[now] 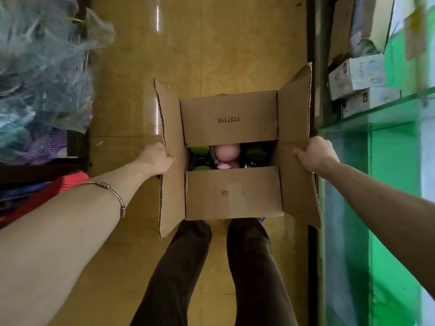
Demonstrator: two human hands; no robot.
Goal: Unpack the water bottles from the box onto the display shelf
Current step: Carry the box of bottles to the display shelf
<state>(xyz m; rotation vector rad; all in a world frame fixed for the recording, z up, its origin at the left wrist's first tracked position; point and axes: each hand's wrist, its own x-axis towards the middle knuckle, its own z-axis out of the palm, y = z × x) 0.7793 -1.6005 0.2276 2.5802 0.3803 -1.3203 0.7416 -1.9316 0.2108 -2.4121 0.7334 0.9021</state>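
Coiled wire bangle [115, 196], dark trousers [254, 274]

Both arms extend forward and downward, nearly straight at the elbows. The left hand [157, 159] has its fingers curled around the outer left flap of the box [229, 118]; a wire bracelet [113, 192] encircles the left forearm. The right hand [314, 154] grips the outer right flap, knuckles up.

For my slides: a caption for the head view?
Both hands, left hand and right hand, grip the side flaps of a cardboard box of bottles.
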